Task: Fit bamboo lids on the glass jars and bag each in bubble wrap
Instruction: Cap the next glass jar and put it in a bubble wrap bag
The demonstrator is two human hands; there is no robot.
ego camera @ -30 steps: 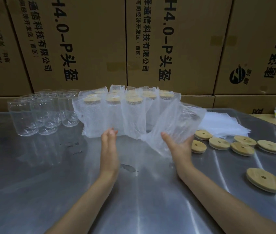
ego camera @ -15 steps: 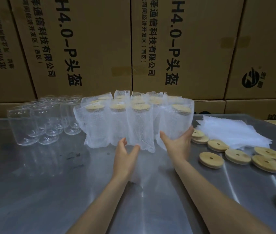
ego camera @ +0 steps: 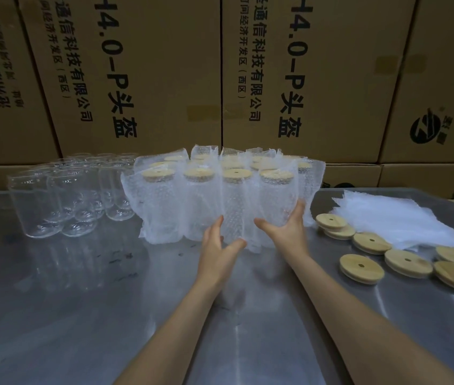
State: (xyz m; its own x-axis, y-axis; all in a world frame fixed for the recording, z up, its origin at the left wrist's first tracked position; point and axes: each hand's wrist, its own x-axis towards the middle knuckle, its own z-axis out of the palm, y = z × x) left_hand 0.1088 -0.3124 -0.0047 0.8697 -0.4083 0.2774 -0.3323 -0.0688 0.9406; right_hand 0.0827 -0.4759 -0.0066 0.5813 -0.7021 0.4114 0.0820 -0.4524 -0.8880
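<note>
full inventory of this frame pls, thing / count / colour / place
bagged jars: a cluster, four in the front row, exact total hidden; clear glass, tan lids, white bubble wrap; centre back of the table.
empty glass jars: a group, count unclear; clear; back left.
loose bamboo lids: seven showing; tan; right side, two overlapping.
bubble wrap bags: one stack; white; right, behind the lids.
table: one; grey metal.
cardboard boxes: stacked wall; brown, black print; behind the table.
left hand: open, at the foot of the front row.
right hand: fingers straight against the rightmost front bagged jar.
</note>
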